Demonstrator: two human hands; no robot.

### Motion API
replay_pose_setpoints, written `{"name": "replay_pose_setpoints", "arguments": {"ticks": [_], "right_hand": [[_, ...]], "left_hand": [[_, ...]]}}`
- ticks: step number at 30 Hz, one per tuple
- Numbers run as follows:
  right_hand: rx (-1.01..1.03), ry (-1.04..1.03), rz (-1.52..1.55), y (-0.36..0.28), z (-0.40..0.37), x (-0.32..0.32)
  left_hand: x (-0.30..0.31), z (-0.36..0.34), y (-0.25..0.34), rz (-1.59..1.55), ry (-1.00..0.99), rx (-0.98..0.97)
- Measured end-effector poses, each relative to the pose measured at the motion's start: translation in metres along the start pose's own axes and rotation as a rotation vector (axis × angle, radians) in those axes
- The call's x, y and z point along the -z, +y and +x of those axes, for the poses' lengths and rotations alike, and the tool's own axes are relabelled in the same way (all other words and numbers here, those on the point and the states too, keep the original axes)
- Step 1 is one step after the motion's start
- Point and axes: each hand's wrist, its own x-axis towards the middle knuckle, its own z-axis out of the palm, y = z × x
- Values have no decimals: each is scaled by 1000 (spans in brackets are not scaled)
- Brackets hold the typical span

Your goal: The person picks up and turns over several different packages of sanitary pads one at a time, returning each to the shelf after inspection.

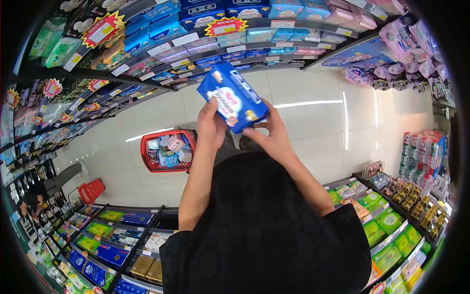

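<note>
Above the glossy tiled floor, I see the left grip and right grip clasping a smooth, boxy blue pack between them; a red plastic shopping basket sits left.

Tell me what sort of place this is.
Most likely a supermarket aisle: packed shelves on both sides, red-and-yellow starburst signs along them, and a red shopping basket of goods on the floor.

Blue pack: boxy, white cloud print
Pack pose: slanted, printed face toward you
Pack held: your left hand, right hand
</note>
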Motion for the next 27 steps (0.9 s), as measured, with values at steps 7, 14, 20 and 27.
{"name": "replay_pose_setpoints", "arguments": {"ticks": [7,14,20,27], "right_hand": [[-182,-111,319,1,27,8],[129,-7,254,22,45,19],[157,-87,132,10,65,31],[158,-8,-186,-12,144,35]], "left_hand": [[-7,-9,28,467,-67,-174],[-15,-22,39,796,-432,-376],[-11,-3,54,795,-290,-241],[-1,81,88,1137,-167,-482]]}}
